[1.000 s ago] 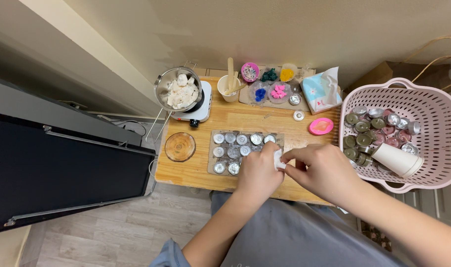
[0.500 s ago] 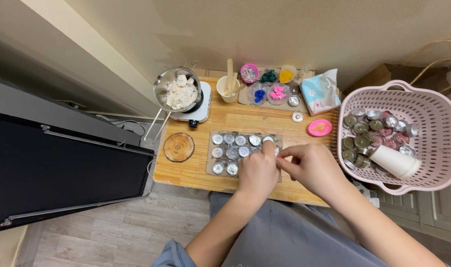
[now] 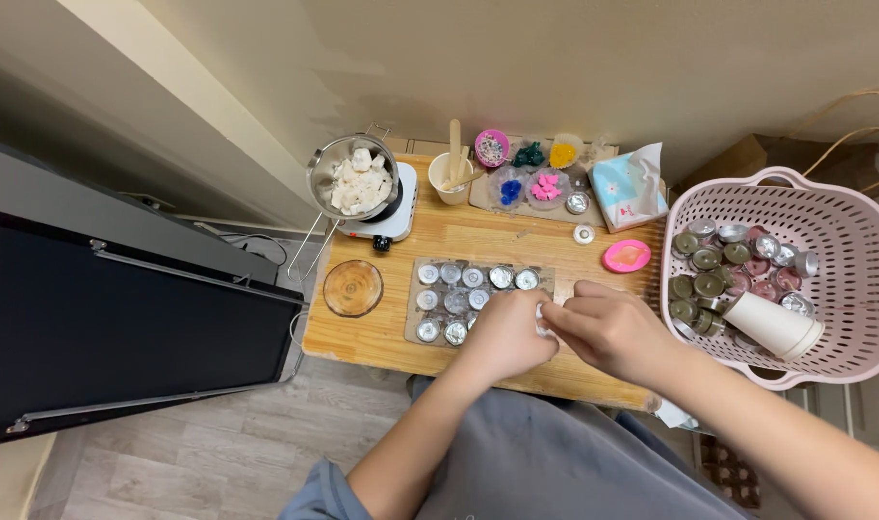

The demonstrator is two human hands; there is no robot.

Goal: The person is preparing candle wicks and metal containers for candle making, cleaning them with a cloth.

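I am watching both hands working together at the near edge of the wooden tabletop [image 3: 517,241], just right of the tray of small metal cups [image 3: 473,300]. The left hand [image 3: 505,337] and the right hand [image 3: 608,332] are meeting over a small white piece [image 3: 542,318], pinched between their fingertips; both grips are clenching on it, though the fingers are hiding most of it. I am judging the step in hand as fiddling this small piece ready, perhaps for one of the cups, and the next move would be calling for a fine, steady pinch and a short reach left to the tray. Its long axis and which way it is pointing I cannot tell, since only a sliver is showing.

Farther away, a metal pot of white chunks [image 3: 356,181] is sitting on a small hot plate [image 3: 393,221]. A pink basket [image 3: 844,231] holding more cups is standing to the right, well apart from the hands.
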